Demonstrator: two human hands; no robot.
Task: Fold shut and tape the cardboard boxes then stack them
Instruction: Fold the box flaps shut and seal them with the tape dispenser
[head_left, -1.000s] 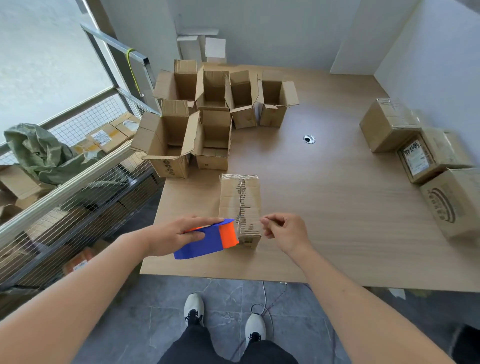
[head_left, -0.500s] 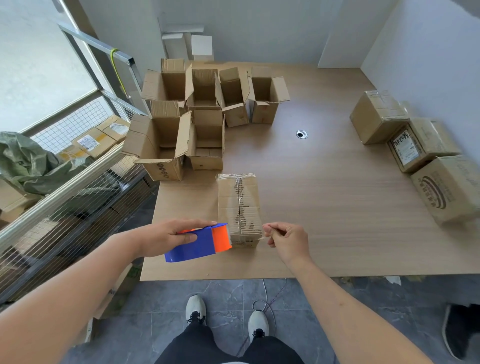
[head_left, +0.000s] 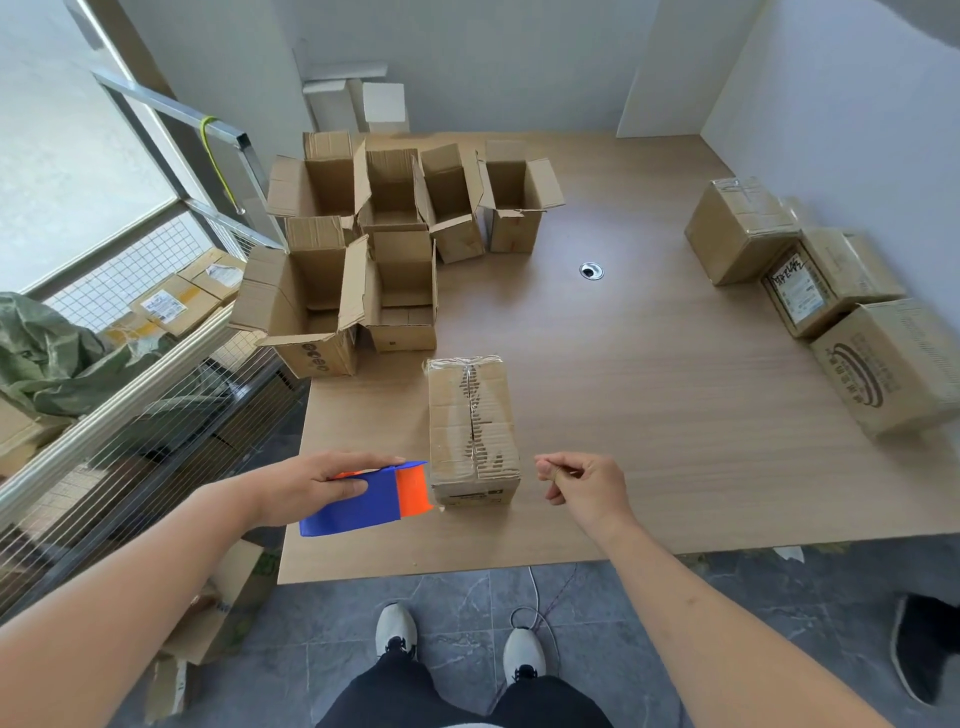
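A big light-brown wooden table (head_left: 649, 415) fills most of the view. At its far left stands a bunch of open brown cardboard boxes (head_left: 395, 234) with their flaps sticking up. They are packed close, side by side. Along the right edge sit three shut brown cardboard boxes (head_left: 810, 301) in a row, touching one another.

Near the front edge of the table lies one long shut brown cardboard box (head_left: 471, 421). Clear tape runs along the seam on its top. It is well apart from the row on the right and just in front of the open boxes.

The person's left hand (head_left: 311, 480) grips a blue and orange tape dispenser (head_left: 371, 499). The fingers lie over its top and the thumb presses its side. The orange end is just beside the near left corner of the long box.

The right hand (head_left: 582, 488) hovers just right of that box. Its fingers are curled in, with thumb and first finger pinched together. Whether they hold a bit of clear tape cannot be told.

A small round metal hole (head_left: 591, 270) sits in the middle of the table.
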